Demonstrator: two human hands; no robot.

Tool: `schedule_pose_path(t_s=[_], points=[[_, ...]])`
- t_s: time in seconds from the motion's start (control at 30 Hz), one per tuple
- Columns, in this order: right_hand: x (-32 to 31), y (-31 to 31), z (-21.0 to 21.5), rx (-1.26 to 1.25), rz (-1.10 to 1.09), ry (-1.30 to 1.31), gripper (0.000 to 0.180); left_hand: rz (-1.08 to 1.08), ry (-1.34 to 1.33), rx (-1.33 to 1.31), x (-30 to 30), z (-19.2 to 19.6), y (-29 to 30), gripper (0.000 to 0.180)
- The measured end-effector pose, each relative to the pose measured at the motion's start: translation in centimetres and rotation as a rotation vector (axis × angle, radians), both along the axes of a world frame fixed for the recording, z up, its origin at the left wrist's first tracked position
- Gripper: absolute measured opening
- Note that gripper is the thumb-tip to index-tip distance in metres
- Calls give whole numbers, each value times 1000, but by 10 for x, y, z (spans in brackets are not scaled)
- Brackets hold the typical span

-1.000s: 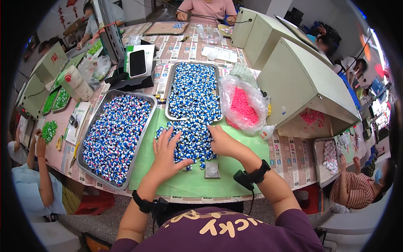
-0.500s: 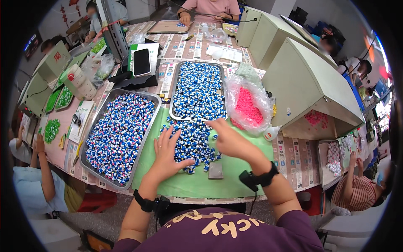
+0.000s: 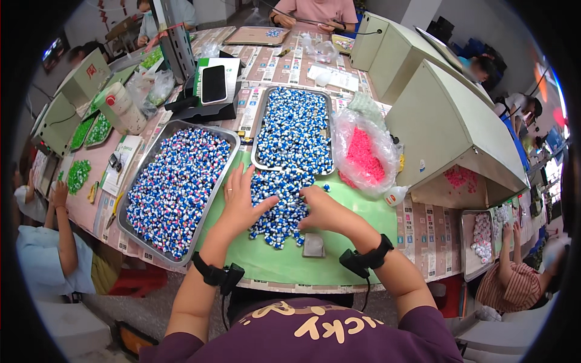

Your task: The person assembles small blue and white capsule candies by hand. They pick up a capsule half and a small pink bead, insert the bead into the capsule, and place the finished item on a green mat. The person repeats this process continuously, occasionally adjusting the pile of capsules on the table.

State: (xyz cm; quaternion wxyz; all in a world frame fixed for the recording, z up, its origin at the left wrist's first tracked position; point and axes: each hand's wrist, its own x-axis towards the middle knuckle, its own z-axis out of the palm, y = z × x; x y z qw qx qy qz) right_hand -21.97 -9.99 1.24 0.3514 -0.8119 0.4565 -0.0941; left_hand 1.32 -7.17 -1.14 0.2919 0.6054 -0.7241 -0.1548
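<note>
A loose pile of small blue-and-white pieces point(image 3: 275, 209) lies on a green mat point(image 3: 272, 266) in front of me. My left hand point(image 3: 241, 199) rests along the pile's left side, fingers spread and thumb over the pieces. On the opposite side, my right hand point(image 3: 324, 209) curves against the pile, thumb and fingers apart. Neither hand grips anything. The pile runs up to the near edge of a metal tray point(image 3: 259, 121) full of the same pieces. Just below the pile sits a small grey square block point(image 3: 313, 245).
Left of the mat stands a larger metal tray point(image 3: 154, 253) of blue-and-white pieces with some pink. A bag of pink pieces point(image 3: 366, 157) and a white bottle point(image 3: 396, 195) lie to the right, beside a beige box-like hood point(image 3: 451, 121). A phone point(image 3: 214, 85) rests beyond. Other people sit around.
My right hand has come down from the far tray's near edge to the pile's right side, opening from a pointing shape. The left hand stays beside the pile. The whole view has shifted slightly.
</note>
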Motion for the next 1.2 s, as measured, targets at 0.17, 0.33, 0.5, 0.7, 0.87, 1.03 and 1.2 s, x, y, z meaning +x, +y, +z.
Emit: schedule_pose_path(t_s=[0.17,0.33,0.5,0.7,0.87,1.03,1.2], points=[[14,1,1,-33,5,25,73,-32,-40,-3,-1,-4,-1,89],[0,-8,17,-117,12,-77,54,-58,123,-33,11,-8,2,88],[-23,-38,20,-118,-258,-287,23,15,152,-93,10,-16,-12,73],[-19,-43,14,-159,-285,-402,14,119,135,-151,4,-20,-36,22],[-19,-42,20,-162,-278,-415,14,234,106,-125,-2,-19,-45,20],[-28,-44,20,-182,-263,-427,14,287,149,-20,-6,-9,-44,17],[-36,-44,21,-135,-292,-446,15,268,131,47,-5,-2,-37,16]])
